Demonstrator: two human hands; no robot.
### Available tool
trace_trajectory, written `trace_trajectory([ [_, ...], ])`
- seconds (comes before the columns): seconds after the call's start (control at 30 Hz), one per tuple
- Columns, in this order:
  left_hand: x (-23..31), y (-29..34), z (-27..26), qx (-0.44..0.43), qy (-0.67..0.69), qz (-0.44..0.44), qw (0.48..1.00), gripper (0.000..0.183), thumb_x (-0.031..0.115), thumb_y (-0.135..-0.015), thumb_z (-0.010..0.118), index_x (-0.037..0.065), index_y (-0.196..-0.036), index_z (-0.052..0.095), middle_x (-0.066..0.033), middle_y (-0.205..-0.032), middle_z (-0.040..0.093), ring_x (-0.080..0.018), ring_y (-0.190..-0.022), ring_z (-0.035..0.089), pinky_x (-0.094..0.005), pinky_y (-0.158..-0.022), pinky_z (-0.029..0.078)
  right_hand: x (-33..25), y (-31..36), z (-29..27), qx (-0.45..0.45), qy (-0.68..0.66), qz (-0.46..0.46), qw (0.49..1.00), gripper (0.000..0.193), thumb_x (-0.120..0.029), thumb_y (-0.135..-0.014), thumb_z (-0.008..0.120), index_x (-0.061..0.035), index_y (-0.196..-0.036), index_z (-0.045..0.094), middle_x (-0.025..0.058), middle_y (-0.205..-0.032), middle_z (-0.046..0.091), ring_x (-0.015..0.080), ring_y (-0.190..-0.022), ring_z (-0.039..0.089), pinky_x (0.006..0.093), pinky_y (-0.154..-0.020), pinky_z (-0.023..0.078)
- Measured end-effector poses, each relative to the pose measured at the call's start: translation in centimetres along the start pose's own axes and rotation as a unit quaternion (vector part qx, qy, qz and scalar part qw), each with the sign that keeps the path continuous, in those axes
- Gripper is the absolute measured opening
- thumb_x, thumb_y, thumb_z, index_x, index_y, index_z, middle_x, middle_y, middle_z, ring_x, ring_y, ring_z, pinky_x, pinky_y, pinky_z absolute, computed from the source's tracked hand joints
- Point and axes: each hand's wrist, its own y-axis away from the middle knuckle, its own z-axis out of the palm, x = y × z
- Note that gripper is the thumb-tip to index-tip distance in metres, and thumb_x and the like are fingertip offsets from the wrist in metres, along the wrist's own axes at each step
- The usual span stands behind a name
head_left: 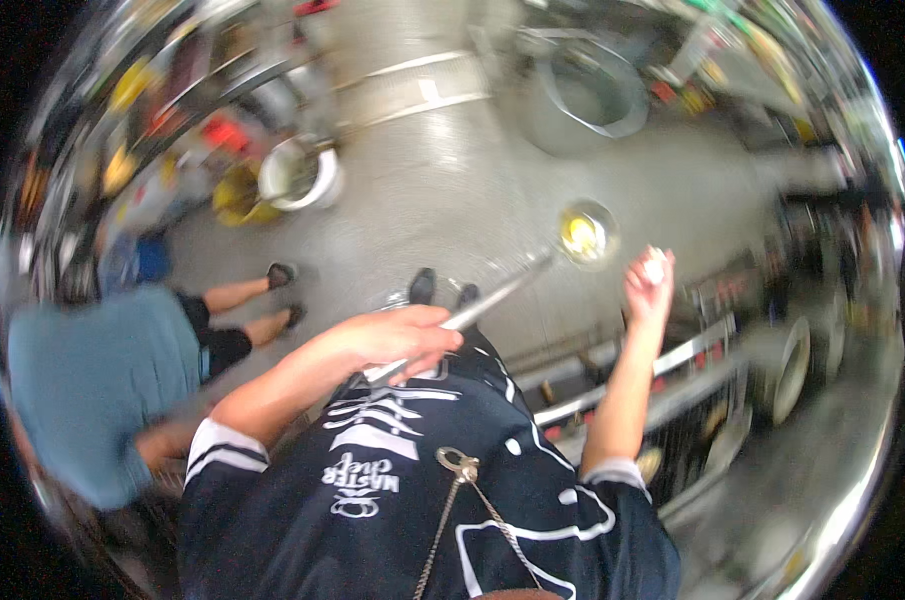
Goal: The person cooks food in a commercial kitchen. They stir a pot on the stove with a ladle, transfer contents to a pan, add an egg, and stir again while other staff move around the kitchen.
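My left hand (pixel 403 338) is closed round the long metal handle of a ladle (pixel 508 288), in front of my waist. The handle slants up to the right, and the bowl hangs out over the floor. In the bowl lies something bright yellow (pixel 581 234), perhaps egg yolk; blur hides its detail. Just right of the bowl, apart from it, my raised right hand (pixel 645 293) has its fingers closed on a small white thing (pixel 655 267). Whether that is eggshell or something else, I cannot make out.
A person in a blue-grey shirt (pixel 103 360) stands close on my left. Beyond are a white bucket (pixel 328 180) and a yellow one (pixel 235 197). A large round bin (pixel 588 95) stands ahead. Metal kitchen counters and equipment (pixel 713 350) run along my right.
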Motion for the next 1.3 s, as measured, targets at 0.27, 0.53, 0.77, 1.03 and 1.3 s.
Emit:
trace_trajectory([
  [0.27,-6.9,4.8,0.3,0.133,0.191,0.112,0.966,0.025,0.025,-0.106,0.051,0.006,-0.089,0.048,-0.0005,-0.058,0.049,-0.0094,-0.038,0.046,-0.0253,-0.034,0.037,1.0,-9.0,-6.6,0.111,0.211,0.065,0.969,0.043,-0.055,-0.099,0.058,-0.0126,-0.102,0.056,0.0021,-0.077,0.061,0.0138,-0.057,0.046,0.027,-0.05,0.035],
  [0.53,-15.3,11.7,0.5,0.291,0.32,0.221,0.874,0.025,0.025,-0.103,0.056,0.001,-0.099,0.054,-0.0021,-0.055,0.05,-0.0113,-0.036,0.045,-0.026,-0.033,0.035,7.5,-15.3,-7.4,0.223,0.375,0.189,0.88,0.04,-0.053,-0.099,0.058,-0.0133,-0.096,0.056,0.0034,-0.079,0.065,0.0176,-0.058,0.056,0.0313,-0.05,0.042],
  [0.77,-25.2,20.2,-2.4,0.373,0.402,0.269,0.792,0.023,0.024,-0.102,0.059,0.002,-0.102,0.055,-0.0021,-0.056,0.051,-0.0113,-0.036,0.045,-0.0259,-0.033,0.035,21.8,-18.3,1.9,0.148,0.443,0.268,0.843,0.032,-0.044,-0.1,0.06,-0.0123,-0.095,0.058,0.0054,-0.08,0.066,0.0207,-0.063,0.059,0.0336,-0.053,0.044],
  [1.03,-36.3,31.8,-7.0,0.448,0.451,0.272,0.723,0.023,0.023,-0.103,0.055,0.004,-0.093,0.05,-0.002,-0.056,0.051,-0.0115,-0.036,0.045,-0.0263,-0.032,0.036,42.6,-16.7,11.7,0.082,0.48,0.315,0.814,0.03,-0.036,-0.101,0.057,-0.0061,-0.098,0.059,0.0108,-0.085,0.068,0.0267,-0.07,0.066,0.0374,-0.058,0.055],
  [1.3,-43.0,40.5,-9.6,0.474,0.53,0.336,0.618,0.024,0.022,-0.104,0.055,-0.001,-0.1,0.05,-0.0036,-0.055,0.051,-0.0135,-0.037,0.046,-0.0275,-0.033,0.037,63.6,-15.9,16.8,0.061,0.613,0.359,0.701,0.035,-0.031,-0.101,0.056,0.0016,-0.113,0.054,0.0194,-0.101,0.065,0.0355,-0.085,0.069,0.045,-0.065,0.062],
])
